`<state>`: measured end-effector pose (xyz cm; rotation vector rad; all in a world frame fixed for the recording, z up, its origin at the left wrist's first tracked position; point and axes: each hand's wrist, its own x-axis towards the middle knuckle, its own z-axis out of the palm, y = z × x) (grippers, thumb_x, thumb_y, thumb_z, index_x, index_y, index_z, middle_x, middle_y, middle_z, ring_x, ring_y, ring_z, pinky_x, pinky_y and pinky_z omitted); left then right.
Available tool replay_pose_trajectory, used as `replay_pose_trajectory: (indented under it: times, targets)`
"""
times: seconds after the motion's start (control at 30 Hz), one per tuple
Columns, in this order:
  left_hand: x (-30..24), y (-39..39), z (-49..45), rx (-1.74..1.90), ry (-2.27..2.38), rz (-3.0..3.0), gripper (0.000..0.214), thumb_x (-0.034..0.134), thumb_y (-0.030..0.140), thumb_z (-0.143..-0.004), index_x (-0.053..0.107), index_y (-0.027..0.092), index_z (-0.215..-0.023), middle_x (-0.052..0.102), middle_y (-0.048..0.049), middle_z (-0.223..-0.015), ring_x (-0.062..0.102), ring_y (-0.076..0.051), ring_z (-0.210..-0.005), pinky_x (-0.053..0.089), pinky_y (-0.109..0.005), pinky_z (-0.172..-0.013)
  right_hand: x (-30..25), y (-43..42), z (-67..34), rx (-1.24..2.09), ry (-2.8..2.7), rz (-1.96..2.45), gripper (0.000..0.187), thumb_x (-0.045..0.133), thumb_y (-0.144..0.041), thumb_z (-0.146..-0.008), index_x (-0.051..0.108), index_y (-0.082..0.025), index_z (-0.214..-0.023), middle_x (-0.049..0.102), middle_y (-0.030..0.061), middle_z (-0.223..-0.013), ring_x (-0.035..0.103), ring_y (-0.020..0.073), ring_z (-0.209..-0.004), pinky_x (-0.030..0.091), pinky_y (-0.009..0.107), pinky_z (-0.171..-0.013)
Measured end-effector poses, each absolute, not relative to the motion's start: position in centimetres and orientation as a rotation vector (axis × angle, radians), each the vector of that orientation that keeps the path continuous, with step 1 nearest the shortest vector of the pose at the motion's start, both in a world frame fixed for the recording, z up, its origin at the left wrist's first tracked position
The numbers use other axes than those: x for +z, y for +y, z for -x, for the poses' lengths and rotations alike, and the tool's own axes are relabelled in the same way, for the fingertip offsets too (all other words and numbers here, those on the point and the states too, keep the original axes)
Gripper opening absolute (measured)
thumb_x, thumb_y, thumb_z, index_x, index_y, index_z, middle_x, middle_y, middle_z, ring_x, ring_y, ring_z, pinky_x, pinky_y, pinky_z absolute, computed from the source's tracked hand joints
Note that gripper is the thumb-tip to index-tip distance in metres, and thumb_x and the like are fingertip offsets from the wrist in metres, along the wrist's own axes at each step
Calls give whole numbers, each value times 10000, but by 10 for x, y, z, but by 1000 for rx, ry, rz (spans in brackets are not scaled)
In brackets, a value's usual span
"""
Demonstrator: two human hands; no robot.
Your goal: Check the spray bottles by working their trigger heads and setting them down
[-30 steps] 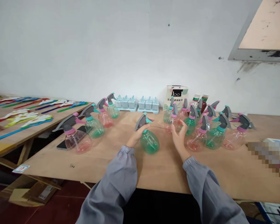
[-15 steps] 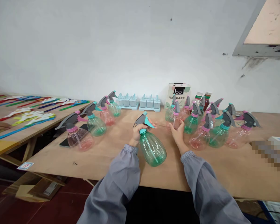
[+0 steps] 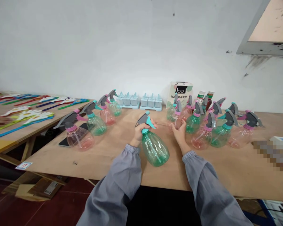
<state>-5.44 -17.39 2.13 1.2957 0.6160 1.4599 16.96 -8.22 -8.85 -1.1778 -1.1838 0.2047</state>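
Note:
A green spray bottle (image 3: pixel 155 148) with a grey head, blue collar and blue trigger tilts in front of me. My left hand (image 3: pixel 140 133) grips it round the neck, just under the head; its base seems to be at or near the tabletop. My right hand (image 3: pixel 180 133) is curled about the lower body of a pink spray bottle (image 3: pixel 177 116), thumb on one side and fingers on the other. This bottle stands upright on the table, its lower part hidden by the hand. More pink and green spray bottles (image 3: pixel 201 137) crowd beside and behind my right hand.
To the left, several spray bottles (image 3: pixel 96 124) stand in a slanting row, with a phone (image 3: pixel 64 142) behind the nearest. Blue popsicle molds (image 3: pixel 151 104), a printed box (image 3: pixel 173 91) and bottles with labels (image 3: pixel 209 100) line the wall. Colourful flat items (image 3: pixel 37 118) cover the side table (image 3: pixel 7 147).
Both hands keep almost the same place and grip. The view has shifted slightly; the green bottle shows hardly any movement.

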Motion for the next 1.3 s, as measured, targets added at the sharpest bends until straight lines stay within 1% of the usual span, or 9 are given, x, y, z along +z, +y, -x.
replay_pose_trajectory:
  times: [0.1,0.27,0.43,0.6,0.83,0.97,1.13,1.2,1.3]
  targets:
    - [23,-176,56,1368,500,-1314,157,559,331,-515,570,212,-618,706,-70,-735,712,-324,-927,496,-596,-1012,-91,-80,-171,205,-1184,1186,842,689,-562,-716,365,-141,-1369,453,224,-1421,450,332,-1347,348,534,-1147]
    - [20,-176,53,1353,538,-1271,221,552,338,-555,611,217,-731,707,-60,-784,696,-332,-997,474,-573,-997,-95,-76,-172,200,-1192,1180,875,698,-602,-707,356,-155,-1377,455,220,-1426,463,330,-1337,367,533,-1132]
    - [24,-177,55,1393,564,-1303,173,580,371,-535,577,216,-612,717,-62,-722,716,-310,-847,487,-537,-1002,-96,-75,-171,244,-1207,1172,887,683,-598,-723,322,-141,-1393,443,237,-1450,467,318,-1351,359,520,-1146]
    - [28,-181,55,1368,519,-1289,217,577,308,-546,651,206,-723,756,-58,-809,720,-319,-954,521,-510,-979,-96,-76,-171,256,-1211,1172,907,693,-603,-716,311,-145,-1399,436,238,-1464,463,320,-1363,351,522,-1152]
    - [24,-180,59,1484,594,-1406,135,548,298,-569,627,213,-639,704,-49,-688,717,-300,-867,543,-488,-919,-95,-78,-171,269,-1197,1176,913,717,-588,-703,322,-144,-1396,449,237,-1446,476,325,-1345,359,526,-1144]
    - [33,-177,76,1618,787,-1589,167,584,286,-620,689,231,-737,707,-37,-782,688,-261,-867,530,-422,-885,-97,-75,-172,238,-1198,1165,956,728,-629,-675,333,-142,-1397,438,241,-1447,468,331,-1347,373,517,-1134]
    - [37,-165,108,1713,1152,-1735,320,621,235,-667,748,212,-960,606,17,-665,580,-160,-628,488,-309,-694,-97,-71,-173,262,-1201,1231,1099,766,-650,-593,307,-97,-1424,410,285,-1470,440,368,-1370,348,546,-1143]
    - [32,-157,117,1714,1173,-1714,338,652,252,-681,733,191,-1004,652,2,-735,625,-166,-693,488,-293,-708,-98,-70,-173,254,-1214,1243,1098,762,-647,-596,313,-85,-1425,412,292,-1471,427,371,-1382,344,547,-1145]
    - [16,-148,124,1779,1231,-1698,368,702,318,-708,682,179,-1048,704,-58,-959,675,-216,-935,503,-312,-820,-99,-70,-173,240,-1230,1237,1079,753,-649,-613,317,-87,-1425,427,289,-1467,434,363,-1381,349,544,-1142]
